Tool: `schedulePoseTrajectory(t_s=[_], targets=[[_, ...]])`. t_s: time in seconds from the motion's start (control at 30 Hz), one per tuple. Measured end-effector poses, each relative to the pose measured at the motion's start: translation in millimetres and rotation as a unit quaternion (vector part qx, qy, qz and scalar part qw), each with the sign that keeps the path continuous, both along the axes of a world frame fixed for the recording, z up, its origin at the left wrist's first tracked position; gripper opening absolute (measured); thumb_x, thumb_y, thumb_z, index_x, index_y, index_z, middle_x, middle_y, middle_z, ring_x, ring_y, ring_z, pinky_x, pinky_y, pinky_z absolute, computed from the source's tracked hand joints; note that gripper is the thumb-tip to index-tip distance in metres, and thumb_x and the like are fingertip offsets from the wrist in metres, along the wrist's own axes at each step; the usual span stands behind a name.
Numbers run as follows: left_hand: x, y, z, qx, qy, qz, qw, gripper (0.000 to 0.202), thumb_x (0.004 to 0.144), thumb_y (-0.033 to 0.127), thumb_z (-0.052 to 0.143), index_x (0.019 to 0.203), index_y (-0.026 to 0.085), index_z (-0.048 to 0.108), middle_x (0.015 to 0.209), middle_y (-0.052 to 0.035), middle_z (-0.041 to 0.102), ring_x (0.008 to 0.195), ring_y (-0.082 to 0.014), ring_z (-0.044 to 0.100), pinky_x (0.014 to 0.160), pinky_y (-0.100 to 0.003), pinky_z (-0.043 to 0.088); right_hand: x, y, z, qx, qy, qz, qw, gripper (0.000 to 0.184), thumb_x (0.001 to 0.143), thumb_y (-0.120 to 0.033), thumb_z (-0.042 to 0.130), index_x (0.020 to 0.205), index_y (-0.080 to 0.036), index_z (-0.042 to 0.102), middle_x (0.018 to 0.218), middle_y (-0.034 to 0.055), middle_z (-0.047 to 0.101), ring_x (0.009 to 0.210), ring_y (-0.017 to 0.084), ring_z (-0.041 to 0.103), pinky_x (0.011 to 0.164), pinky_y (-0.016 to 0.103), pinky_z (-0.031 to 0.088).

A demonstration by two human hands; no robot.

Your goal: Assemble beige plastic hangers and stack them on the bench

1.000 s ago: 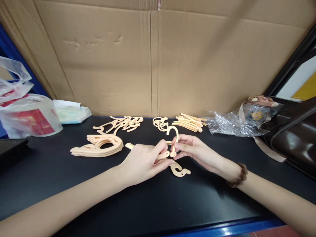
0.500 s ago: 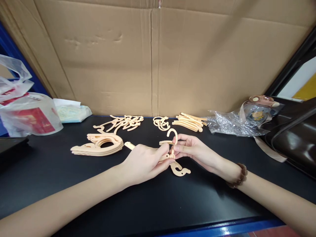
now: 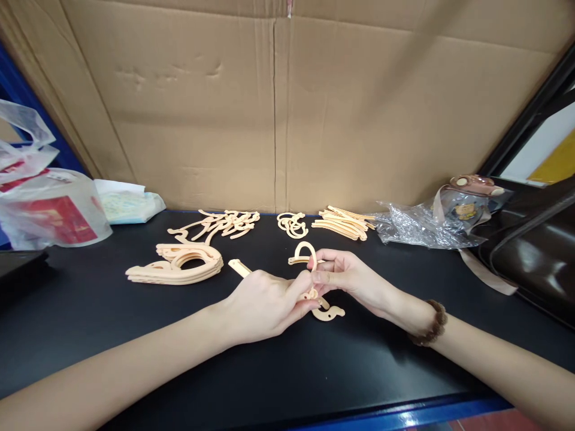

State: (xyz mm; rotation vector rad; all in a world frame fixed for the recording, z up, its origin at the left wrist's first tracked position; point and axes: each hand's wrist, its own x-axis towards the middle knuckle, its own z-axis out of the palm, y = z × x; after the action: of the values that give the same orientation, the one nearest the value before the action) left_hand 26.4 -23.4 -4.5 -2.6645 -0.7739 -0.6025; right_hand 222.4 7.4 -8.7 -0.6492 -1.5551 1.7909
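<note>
The left hand (image 3: 272, 302) grips a peach piece (image 3: 306, 296). The right hand (image 3: 348, 272) pinches the hook (image 3: 313, 256), at five o'clock from the view's middle. If that pinch is too loose, the hook could slip onto the curved piece (image 3: 331, 313).

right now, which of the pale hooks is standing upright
The hook in the right hand, its curve uppermost; the other hooks lie in a small heap toward the back of the dark table.
</note>
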Motion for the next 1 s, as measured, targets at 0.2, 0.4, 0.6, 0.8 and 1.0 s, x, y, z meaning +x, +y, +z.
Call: schedulePoseTrajectory(t_s=[0.2, 0.4, 0.6, 0.8, 1.0], targets=[[1, 2, -4.3, 0.013, 0.020, 0.024, 0.999, 0.030, 0.102, 0.033, 0.013, 0.093, 0.018, 0.037, 0.049, 0.0051, 0.058, 0.035, -0.0124, 0.053, 0.037, -0.022, 0.020, -5, -1, -6.7, 0.045, -0.045, -0.021, 0.998, 0.022, 0.072, -0.024, 0.076, 0.079, -0.015, 0.059, 0.068, -0.0015, 0.065, 0.058, 0.010, 0.062, 0.055, 0.020, 0.048], [0, 2, 3.2, 0.005, -0.010, 0.052, 0.999, 0.015, 0.100, 0.029, 0.025, 0.096, 0.020, 0.036, 0.053, 0.0061, 0.057, 0.038, -0.0130, 0.053, 0.039, -0.022, 0.021, -4, -3, 3.8, 0.082, -0.046, -0.067, 0.993, 0.025, 0.073, -0.030, 0.076, 0.080, -0.016, 0.056, 0.075, 0.0008, 0.067, 0.069, 0.014, 0.066, 0.066, 0.025, 0.052], [3, -3, 10.1, -0.183, -0.084, 0.117, 0.973, 0.007, 0.090, 0.023, 0.042, 0.089, 0.022, 0.035, 0.066, 0.0067, 0.057, 0.047, -0.0117, 0.055, 0.047, -0.021, 0.034, 3, 2, 5.7, 0.094, -0.037, -0.137, 0.985, 0.028, 0.074, -0.033, 0.076, 0.082, -0.018, 0.053, 0.077, 0.0020, 0.069, 0.075, 0.016, 0.067, 0.071, 0.028, 0.054], [0, -1, 6.7, -0.263, -0.128, 0.123, 0.948, 0.020, 0.090, 0.020, 0.041, 0.110, 0.025, 0.039, 0.092, 0.0031, 0.064, 0.072, -0.0139, 0.064, 0.061, -0.023, 0.044, 3, 6, 3.1, 0.098, -0.053, -0.139, 0.984, 0.024, 0.077, -0.034, 0.072, 0.083, -0.018, 0.055, 0.082, 0.0040, 0.069, 0.079, 0.016, 0.067, 0.073, 0.029, 0.054], [-5, 5, 8.5, -0.280, -0.146, 0.187, 0.930, 0.025, 0.096, 0.031, 0.035, 0.119, 0.028, 0.042, 0.103, 0.0004, 0.065, 0.077, -0.0179, 0.064, 0.063, -0.028, 0.045, 27, 24, 12.0, 0.297, -0.213, -0.211, 0.907, 0.031, 0.085, -0.045, 0.060, 0.102, -0.019, 0.061, 0.089, 0.0050, 0.068, 0.083, 0.019, 0.064, 0.072, 0.032, 0.051]])
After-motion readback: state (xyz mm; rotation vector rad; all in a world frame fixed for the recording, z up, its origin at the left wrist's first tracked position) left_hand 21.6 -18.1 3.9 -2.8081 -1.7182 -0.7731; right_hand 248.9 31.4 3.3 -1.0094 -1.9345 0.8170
